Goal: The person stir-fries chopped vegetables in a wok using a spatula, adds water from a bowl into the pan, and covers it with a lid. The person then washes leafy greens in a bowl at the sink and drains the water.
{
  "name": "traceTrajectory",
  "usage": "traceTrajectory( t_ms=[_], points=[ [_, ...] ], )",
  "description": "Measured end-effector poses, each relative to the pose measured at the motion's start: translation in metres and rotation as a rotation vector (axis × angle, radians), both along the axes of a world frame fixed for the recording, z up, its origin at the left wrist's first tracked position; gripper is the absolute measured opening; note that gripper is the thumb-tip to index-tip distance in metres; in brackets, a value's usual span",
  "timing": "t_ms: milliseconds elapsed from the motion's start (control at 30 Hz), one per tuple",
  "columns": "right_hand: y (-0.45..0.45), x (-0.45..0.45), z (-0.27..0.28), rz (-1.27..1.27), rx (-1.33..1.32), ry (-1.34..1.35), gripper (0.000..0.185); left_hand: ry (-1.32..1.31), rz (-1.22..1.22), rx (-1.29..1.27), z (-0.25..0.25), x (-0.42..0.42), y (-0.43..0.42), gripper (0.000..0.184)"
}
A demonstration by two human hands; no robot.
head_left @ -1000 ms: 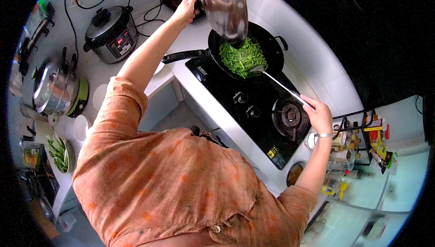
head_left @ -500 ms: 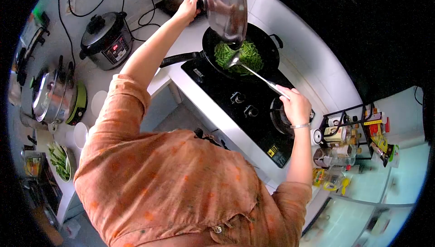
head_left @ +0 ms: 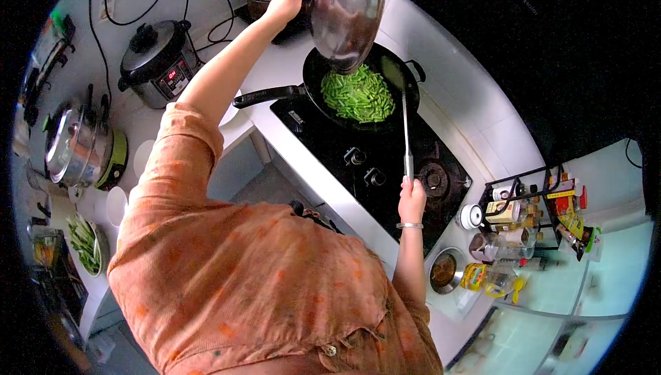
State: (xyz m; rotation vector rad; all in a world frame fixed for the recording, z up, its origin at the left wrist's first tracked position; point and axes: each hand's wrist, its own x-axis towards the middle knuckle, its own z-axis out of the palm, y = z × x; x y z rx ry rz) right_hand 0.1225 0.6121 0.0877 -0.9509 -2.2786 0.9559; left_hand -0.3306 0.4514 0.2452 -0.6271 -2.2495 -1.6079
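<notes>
My left hand (head_left: 286, 2) is closed on the knob of a shiny metal pan lid (head_left: 348, 17), held tilted almost on edge over the far side of a black wok (head_left: 314, 72). Chopped green beans (head_left: 358, 98) lie in the middle of the wok. In my right hand (head_left: 412, 203), the fingers wrap around the pale grip of a long metal spatula (head_left: 407, 142). Its shaft runs up to the right side of the wok, and its head is hard to make out there, beside the beans.
The wok stands on a black gas hob (head_left: 323, 148); its handle (head_left: 268, 96) points left. A second burner (head_left: 435, 177) is at right. Nearby are a metal bowl (head_left: 446, 270) with brown contents, a seasoning rack (head_left: 523, 199), a pressure cooker (head_left: 158, 62) and a dish of green vegetables (head_left: 86, 244).
The spatula has left the middle of the beans for the wok's right side, its handle now upright. My right hand has moved left and down. The lid has shifted slightly right, uncovering the metal bowl's area.
</notes>
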Motion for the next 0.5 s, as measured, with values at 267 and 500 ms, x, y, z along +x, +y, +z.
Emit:
traceTrajectory(
  t_ms=[267,500],
  points=[
    [-0.015,0.003,-0.016,0.028,0.051,-0.05,0.032,0.239,-0.027,-0.175,-0.009,-0.002,0.026,0.049],
    [-0.033,0.034,0.055,-0.085,-0.952,0.511,0.033,0.245,-0.104,-0.471,-0.002,0.029,0.059,0.047]
  ],
)
